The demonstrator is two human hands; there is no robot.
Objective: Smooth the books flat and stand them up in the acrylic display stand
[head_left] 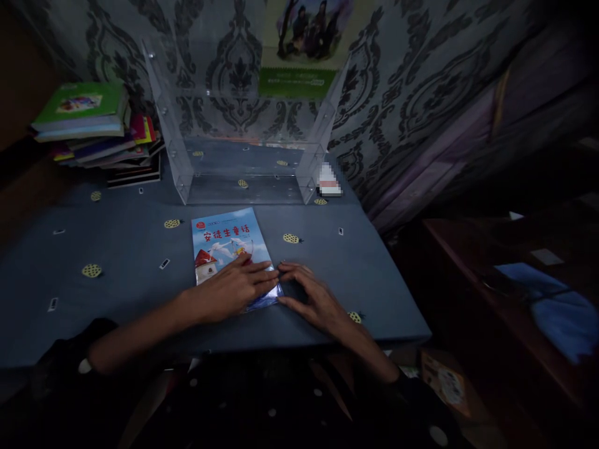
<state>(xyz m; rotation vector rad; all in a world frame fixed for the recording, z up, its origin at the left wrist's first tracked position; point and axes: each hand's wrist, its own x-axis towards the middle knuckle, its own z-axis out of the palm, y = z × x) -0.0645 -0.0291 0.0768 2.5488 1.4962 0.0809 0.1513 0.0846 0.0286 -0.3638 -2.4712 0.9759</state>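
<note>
A thin blue children's book [224, 240] with red lettering lies flat on the blue table [116, 274], in front of me. My left hand [234, 288] rests palm down on the book's lower half, fingers stretched out. My right hand [309, 296] lies on the table at the book's lower right corner, its fingertips touching the book's edge, fingers spread and slightly bent. Neither hand holds anything up.
A clear acrylic stand [243, 143] sits at the back of the table against the patterned wall. A stack of books [98, 134] lies at the back left. A small white object [329, 181] sits right of the stand. The table's right edge drops toward dark furniture.
</note>
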